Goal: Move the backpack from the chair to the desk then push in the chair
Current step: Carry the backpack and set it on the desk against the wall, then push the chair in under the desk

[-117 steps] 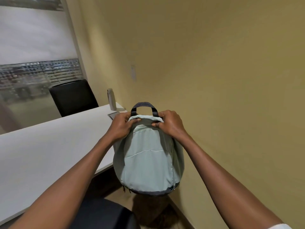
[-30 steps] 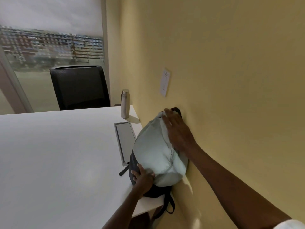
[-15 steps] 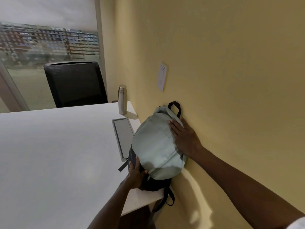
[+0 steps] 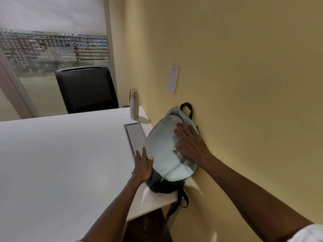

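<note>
The pale green backpack [image 4: 164, 149] with a dark base and black top handle lies on the white desk [image 4: 61, 163], at its right end, leaning against the yellow wall. One black strap hangs over the desk's near edge. My right hand [image 4: 189, 145] rests flat on the bag's upper right side, fingers spread. My left hand [image 4: 142, 166] lies flat against the bag's lower left side, by the dark base. Neither hand grips the bag. The chair the bag came from is out of view.
A steel bottle [image 4: 134, 104] stands at the desk's far right corner. A grey cable flap [image 4: 135, 137] is set into the desktop just left of the bag. A black chair [image 4: 85, 89] stands beyond the desk's far side. A white wall plate [image 4: 173, 78] hangs above the bag.
The backpack went from hanging in both hands beside the desk to resting on it. In the last second my right hand slid down from the top, and my left hand opened flat against it.
</note>
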Demonstrator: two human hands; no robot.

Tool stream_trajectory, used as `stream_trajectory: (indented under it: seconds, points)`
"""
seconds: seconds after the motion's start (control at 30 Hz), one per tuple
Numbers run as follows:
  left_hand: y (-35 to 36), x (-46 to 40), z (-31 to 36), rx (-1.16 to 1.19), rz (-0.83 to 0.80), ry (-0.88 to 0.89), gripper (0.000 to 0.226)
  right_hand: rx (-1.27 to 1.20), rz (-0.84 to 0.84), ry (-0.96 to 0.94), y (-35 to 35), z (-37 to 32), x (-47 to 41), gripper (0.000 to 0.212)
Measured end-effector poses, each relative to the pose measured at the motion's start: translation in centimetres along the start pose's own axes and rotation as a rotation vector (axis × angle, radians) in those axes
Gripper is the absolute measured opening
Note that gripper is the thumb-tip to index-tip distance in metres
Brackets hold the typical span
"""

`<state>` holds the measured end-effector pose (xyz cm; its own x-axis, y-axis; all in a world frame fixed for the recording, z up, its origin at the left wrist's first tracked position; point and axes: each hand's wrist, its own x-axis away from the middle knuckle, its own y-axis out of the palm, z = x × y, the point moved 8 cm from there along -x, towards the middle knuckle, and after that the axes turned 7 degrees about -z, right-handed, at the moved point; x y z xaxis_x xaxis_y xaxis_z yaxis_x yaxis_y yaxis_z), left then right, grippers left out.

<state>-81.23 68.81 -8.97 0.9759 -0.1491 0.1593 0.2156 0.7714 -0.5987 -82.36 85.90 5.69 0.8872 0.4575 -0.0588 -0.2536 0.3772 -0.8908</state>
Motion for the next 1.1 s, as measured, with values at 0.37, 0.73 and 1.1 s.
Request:
stream_trajectory:
  seconds: [0.37,0.73,1.1]
  points:
    - [-2.9,7.8,3.5,-0.235,0.166,0.02,0.07,-0.308,0.011,0.249,-0.6,-1.9,6.6,0.073]
    - [-3.6,23.4,6.4,-0.491,0.253,0.028,0.068,-0.434,0.06,0.281,-3.4,-5.6,17.2,0.07]
    - [-5.8,32.7,5.4,-0.575,0.292,0.023,0.067,-0.56,0.09,0.346,-5.7,-8.9,23.7,0.069]
